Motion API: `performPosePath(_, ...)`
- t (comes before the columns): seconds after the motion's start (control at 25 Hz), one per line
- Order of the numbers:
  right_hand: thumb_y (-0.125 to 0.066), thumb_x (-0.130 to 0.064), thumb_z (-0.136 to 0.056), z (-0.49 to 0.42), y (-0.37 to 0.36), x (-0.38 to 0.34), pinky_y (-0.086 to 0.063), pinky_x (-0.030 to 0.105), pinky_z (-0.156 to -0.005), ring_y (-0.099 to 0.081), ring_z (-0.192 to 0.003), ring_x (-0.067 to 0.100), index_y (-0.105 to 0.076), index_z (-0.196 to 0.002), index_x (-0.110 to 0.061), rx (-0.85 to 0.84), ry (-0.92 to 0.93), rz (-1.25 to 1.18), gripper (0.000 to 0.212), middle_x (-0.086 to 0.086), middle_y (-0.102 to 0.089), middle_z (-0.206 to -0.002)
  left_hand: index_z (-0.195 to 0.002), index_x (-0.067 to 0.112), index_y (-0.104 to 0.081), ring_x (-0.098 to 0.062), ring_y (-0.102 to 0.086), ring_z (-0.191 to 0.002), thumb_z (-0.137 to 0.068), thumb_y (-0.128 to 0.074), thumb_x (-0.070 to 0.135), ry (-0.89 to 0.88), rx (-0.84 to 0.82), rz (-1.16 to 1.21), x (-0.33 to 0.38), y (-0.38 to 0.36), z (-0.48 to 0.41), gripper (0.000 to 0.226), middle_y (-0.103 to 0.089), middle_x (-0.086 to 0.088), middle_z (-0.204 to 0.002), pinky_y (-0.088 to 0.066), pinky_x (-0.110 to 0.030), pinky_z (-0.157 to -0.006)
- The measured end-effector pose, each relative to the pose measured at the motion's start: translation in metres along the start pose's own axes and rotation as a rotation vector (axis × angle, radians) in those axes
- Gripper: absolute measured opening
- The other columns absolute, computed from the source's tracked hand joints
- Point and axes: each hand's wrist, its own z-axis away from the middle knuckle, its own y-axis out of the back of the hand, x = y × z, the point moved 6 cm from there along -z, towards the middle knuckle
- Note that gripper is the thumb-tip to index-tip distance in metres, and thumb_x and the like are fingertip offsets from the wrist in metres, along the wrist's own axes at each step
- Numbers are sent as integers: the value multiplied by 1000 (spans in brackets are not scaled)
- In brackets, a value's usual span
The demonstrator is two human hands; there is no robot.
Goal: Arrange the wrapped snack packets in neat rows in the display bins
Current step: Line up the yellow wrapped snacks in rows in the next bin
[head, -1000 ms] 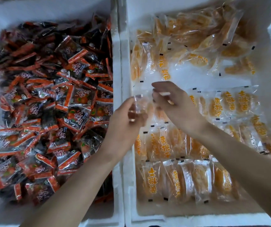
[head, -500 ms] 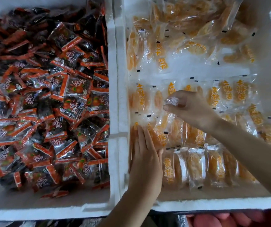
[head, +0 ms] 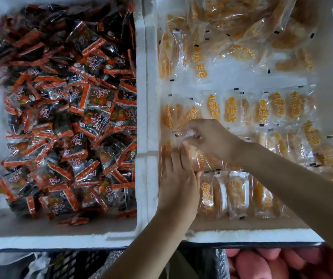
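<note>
Left bin is just a heap of red packets, nothing lined up in there yet.

The action is in the right bin, hard against its left wall. The left hand lies flat with straight fingers and presses on the orange packets at the left end of a row. It grips nothing. Just beyond it, the right hand has its fingers curled and pinches the clear end of one packet, which sits at the left end of the gap between two rows.

How I'd do this bit:
- Use the flat hand as a stop so the neighbours don't fan out.
- Slide the pinched packet in on the same slant as the rest, print facing the same way.
- Nudge it toward the left wall to close the gap.
- Those wrappers look slick and crinkly, so hold it by the seal, not the fruit.
- Go easy, because one shove could probably skew the whole line.

Further right the rows already overlap nicely, so match them. The loose pile at the far end looks like the stock to feed from.
</note>
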Motion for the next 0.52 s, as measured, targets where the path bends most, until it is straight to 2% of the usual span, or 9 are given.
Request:
performPosePath(0.08, -58, -23, -93, 8, 1, -7, -42, 20, -77, -54, -90, 12, -59, -123, -21, 93, 108, 177, 30, -4, -51, -109, -123, -3, -57, -30, -63, -100, -76, -74, 31, -38, 5, -3, 0, 0, 0, 61, -61, -17, -113, -52, -38, -89)
performPosePath(0.16, -59, -24, -89, 17, 6, -14, -51, 30, -68, -60, -91, 22, -61, -117, -17, 227, 283, 379, 29, 6, -56, -106, -116, 1, -62, -28, -63, -91, -73, -77, 30, -60, -14, -17, 0, 1, -4, 54, -62, -15, -107, -54, -38, -82)
performPosePath(0.24, -60, -19, -86, 19, 17, -9, -51, 33, -65, -62, -87, 30, -60, -112, -11, 324, 330, 405, 28, 13, -58, -101, -110, 4, -63, -27, -62, -87, -75, -76, 27, -80, -9, -29, -1, 8, -17, 43, -62, -14, -103, -54, -38, -76)
performPosePath(0.32, -57, -13, -90, 9, 38, 3, -47, 33, -72, -59, -96, 32, -57, -117, -6, 393, 206, 327, 28, 14, -56, -109, -120, 6, -56, -30, -57, -103, -87, -65, 24, -136, 0, -11, 2, 22, -44, 39, -55, -17, -117, -50, -40, -87)
performPosePath(0.4, -52, -12, -93, -8, 62, 15, -45, 35, -84, -51, -112, 29, -48, -130, -7, 448, 60, 253, 37, 13, -49, -124, -138, 9, -38, -31, -38, -127, -98, -48, 24, -173, 63, 13, 2, 37, -84, 44, -36, -15, -138, -33, -40, -108)
performPosePath(0.52, -48, -9, -95, -40, 90, 29, -31, 35, -104, -31, -131, 28, -29, -144, -10, 443, -42, 343, 53, 11, -32, -144, -151, 11, -13, -34, -10, -144, -100, -43, 20, -93, 134, -49, -5, 55, -147, 60, -10, -16, -156, -11, -41, -118)
